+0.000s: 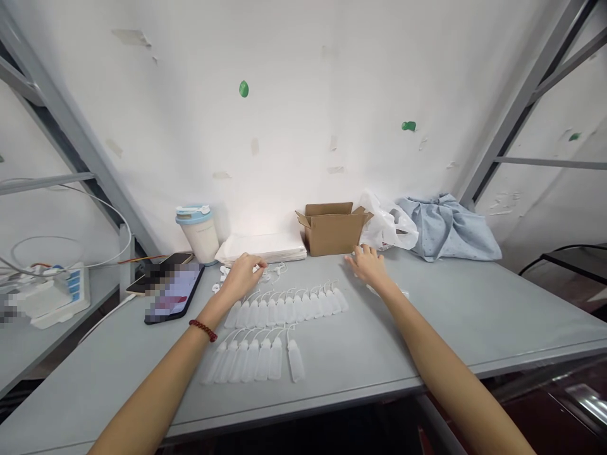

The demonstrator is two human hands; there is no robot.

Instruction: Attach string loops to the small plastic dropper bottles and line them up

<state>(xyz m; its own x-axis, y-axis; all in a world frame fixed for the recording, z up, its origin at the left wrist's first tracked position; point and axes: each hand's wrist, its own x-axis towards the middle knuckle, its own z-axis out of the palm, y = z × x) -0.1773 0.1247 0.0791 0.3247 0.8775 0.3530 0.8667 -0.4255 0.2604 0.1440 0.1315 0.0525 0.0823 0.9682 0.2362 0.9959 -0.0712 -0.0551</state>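
Note:
My left hand [243, 275] is over the back left of the table, fingers bent and a little apart, with nothing visible in them. Beside it lie loose white cords [276, 270] and small white pieces [222, 273]. My right hand [368, 264] reaches in front of the cardboard box, fingers spread; a small whitish, see-through item [405, 294] shows partly beneath its wrist. Between my arms lie two rows of translucent white flat tubes with thin looped cords, a back row [289, 308] and a front row [249, 361]. One tube [295, 361] sits slightly apart at the front row's right end.
Along the wall stand a cup with a blue lid [199, 234], a stack of white sheets [265, 245], an open cardboard box [334, 232], a white plastic bag [389, 224] and a blue cloth bag [448, 227]. Two phones [175, 291] lie left, near a power strip [64, 294].

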